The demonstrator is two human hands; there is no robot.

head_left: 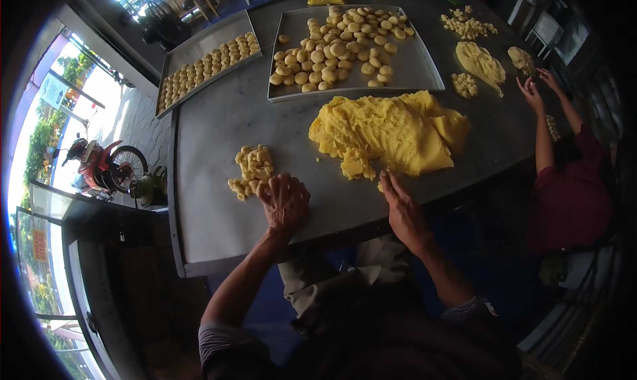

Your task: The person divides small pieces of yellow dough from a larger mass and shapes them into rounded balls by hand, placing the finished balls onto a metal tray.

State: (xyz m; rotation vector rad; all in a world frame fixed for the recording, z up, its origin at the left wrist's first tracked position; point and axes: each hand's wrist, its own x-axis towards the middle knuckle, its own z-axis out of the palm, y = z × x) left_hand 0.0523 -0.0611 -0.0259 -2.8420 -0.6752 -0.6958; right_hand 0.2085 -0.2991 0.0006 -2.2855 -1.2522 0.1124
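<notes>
Grey table is filling the middle of my feed, and beyond its left edge, at nine o'clock, a motorbike is standing in daylight. From my end I am seeing the left hand at eight o'clock, its fingers curling down toward the table, just beside the pale dough bits that are lying in a loose heap at nine; I cannot tell whether it is gripping anything underneath. At four o'clock I am seeing the right hand, its fingers stretching forward, nearly straight, their tips just beside a small yellow scrap; whether they are pinching it, I cannot tell. Yellow dough is sitting in one big mound at two o'clock, just past those fingertips. At twelve, a tray is carrying scattered balls, and at eleven a second tray is holding pieces in rows. Farther out at two, a co-worker's hands are hovering near a dough lump.
</notes>
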